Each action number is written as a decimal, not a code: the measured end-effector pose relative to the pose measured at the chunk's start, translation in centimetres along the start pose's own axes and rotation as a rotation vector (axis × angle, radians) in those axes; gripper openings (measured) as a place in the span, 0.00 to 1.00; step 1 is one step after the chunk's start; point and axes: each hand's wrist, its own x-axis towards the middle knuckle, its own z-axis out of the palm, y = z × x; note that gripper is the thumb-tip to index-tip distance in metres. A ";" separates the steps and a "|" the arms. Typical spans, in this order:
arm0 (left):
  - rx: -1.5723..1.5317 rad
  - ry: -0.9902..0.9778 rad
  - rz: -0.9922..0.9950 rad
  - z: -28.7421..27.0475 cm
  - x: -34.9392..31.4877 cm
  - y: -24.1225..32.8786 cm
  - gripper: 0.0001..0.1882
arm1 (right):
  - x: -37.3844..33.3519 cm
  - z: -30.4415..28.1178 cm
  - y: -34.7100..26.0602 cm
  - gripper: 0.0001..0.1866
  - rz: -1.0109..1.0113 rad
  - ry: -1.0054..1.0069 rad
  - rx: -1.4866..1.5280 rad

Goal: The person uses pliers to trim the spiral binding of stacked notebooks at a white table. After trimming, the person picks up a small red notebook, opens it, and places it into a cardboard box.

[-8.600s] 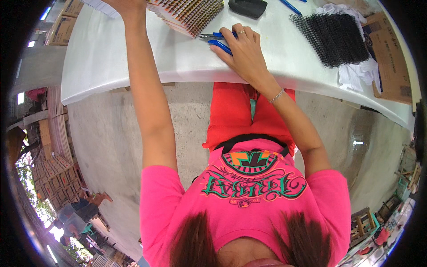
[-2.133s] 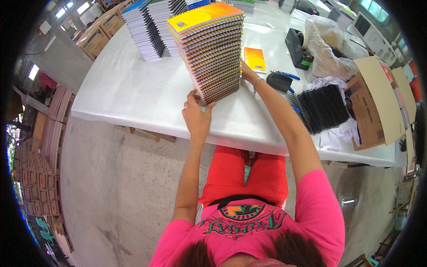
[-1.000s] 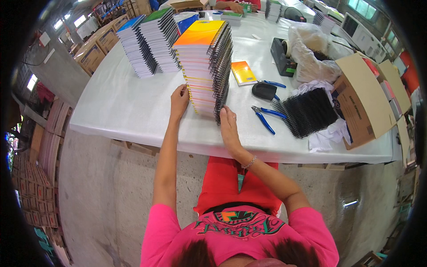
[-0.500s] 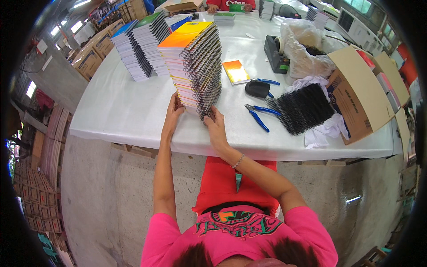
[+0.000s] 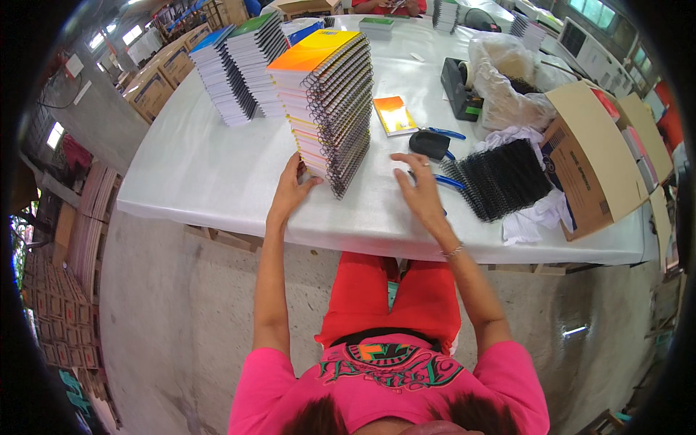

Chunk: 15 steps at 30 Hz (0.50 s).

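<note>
A tall stack of spiral notebooks (image 5: 319, 109) with orange and yellow covers stands on the table, its dark wire coils facing right. My left hand (image 5: 292, 190) is at the stack's lower near corner, fingers along the left side and thumb across the front. Apart from the stack, my right hand (image 5: 420, 192) hovers with fingers spread and nothing visible in them. Under it lie blue-handled cutters (image 5: 451, 182), mostly hidden by the hand. Beyond them are a second blue-handled tool with a black cover (image 5: 429, 144) and a single orange-yellow notebook (image 5: 395, 116).
Black spiral coils (image 5: 504, 181) lie on white wrapping beside an open cardboard box (image 5: 583, 174). A black tape dispenser (image 5: 458, 90) and a plastic bag (image 5: 507, 94) sit behind. Blue (image 5: 221, 80) and green (image 5: 255, 61) notebook stacks stand at left. Another person's hands (image 5: 395, 6) show across the table.
My right hand has let go of the stack's base and moved right, over the cutters, its fingers spreading. My left hand stays at the stack. The view has shifted slightly.
</note>
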 end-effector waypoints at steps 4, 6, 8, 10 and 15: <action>0.040 -0.008 -0.022 -0.1 0.1 0.6 0.37 | -1.7 -4.0 0.1 0.28 0.143 -0.105 -0.372; 0.054 -0.013 -0.016 -0.1 0.1 0.8 0.36 | -2.6 -4.5 0.8 0.32 0.123 -0.149 -0.463; 0.056 -0.027 0.003 -0.3 0.3 0.3 0.38 | -3.2 -4.7 0.9 0.35 0.108 -0.172 -0.535; 0.106 0.028 0.061 -0.2 0.2 -0.3 0.39 | -3.5 -4.8 0.7 0.39 0.098 -0.173 -0.588; 0.259 0.149 0.095 -0.6 0.4 -2.6 0.42 | -3.6 -5.2 1.5 0.39 0.115 -0.161 -0.617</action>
